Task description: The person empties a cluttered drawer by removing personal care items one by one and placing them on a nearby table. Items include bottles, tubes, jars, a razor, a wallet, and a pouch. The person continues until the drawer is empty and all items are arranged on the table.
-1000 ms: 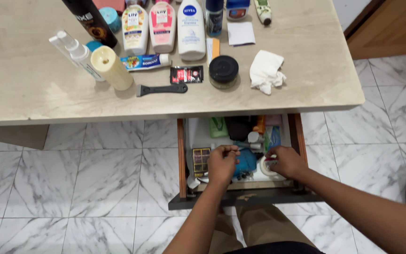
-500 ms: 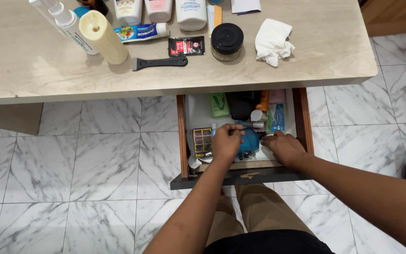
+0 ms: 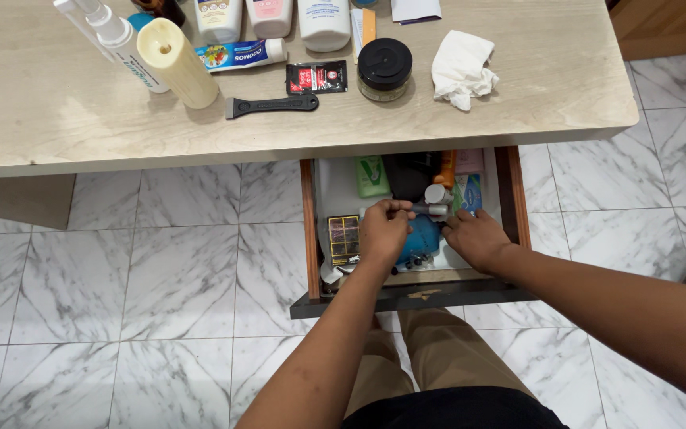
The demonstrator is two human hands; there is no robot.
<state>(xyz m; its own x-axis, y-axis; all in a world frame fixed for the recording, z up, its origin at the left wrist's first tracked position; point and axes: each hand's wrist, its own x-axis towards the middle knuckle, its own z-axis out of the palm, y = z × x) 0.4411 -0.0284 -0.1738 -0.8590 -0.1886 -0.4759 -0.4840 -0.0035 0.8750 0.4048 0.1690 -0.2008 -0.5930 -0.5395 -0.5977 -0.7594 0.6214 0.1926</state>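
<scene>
Drawer [image 3: 308, 238]: pulled out under table [image 3: 518, 119], long axis front to back.
Left hand [image 3: 383, 232]: pinching small grey tube [image 3: 421, 209], which lies crosswise, left-right, above blue pouch [image 3: 421, 238].
Right hand [image 3: 478, 238]: palm down on clutter at the drawer's right side, grip unclear.
Counts: one palette [image 3: 344, 239], one green tube [image 3: 371, 176], one black-lidded jar [image 3: 384, 67] on table.

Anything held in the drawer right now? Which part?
Left hand pinches one end of a small dark item; its kind is unclear. Right hand rests by it; hold cannot be told.
</scene>
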